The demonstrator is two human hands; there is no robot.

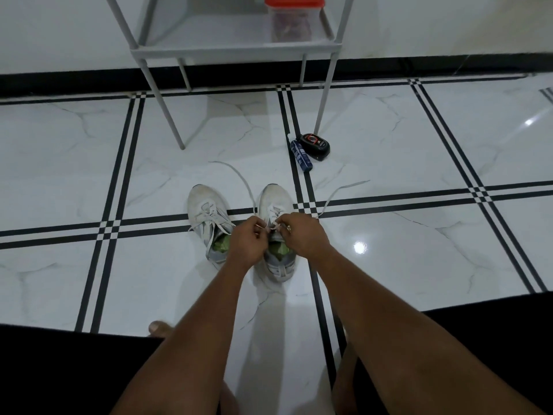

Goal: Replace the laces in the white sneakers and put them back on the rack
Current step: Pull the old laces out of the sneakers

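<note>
Currently, both of your hands work at the top eyelets of the right sneaker (276, 205), which stands on the floor (389, 250) just beside the left sneaker (206, 214), toes pointing toward the rack (236, 49). Your left hand (247, 238) pinches the lace (242, 182) on its side of the tongue; your right hand (299, 235) pinches the other run of that lace, fingers curled, the two hands nearly touching above the shoe's opening. Two free ends trail outward across the tiles, one arcing forward past the toe, one stretching off to the right. The left sneaker appears already laced, its ends lying loose over its side.

For a clean result, draw both runs to even tension before crossing them, so that the tongue sits centred and flat. Keep the shoe steady against the floor as you pull, since it probably slides easily on glossy tile. Check that the trailing ends look about equal in length before knotting. A dark case (314, 145) and a blue tube (300, 155) lie near the rack's leg, well apart from the shoes; a red-lidded container (291, 19) occupies the shelf.
</note>
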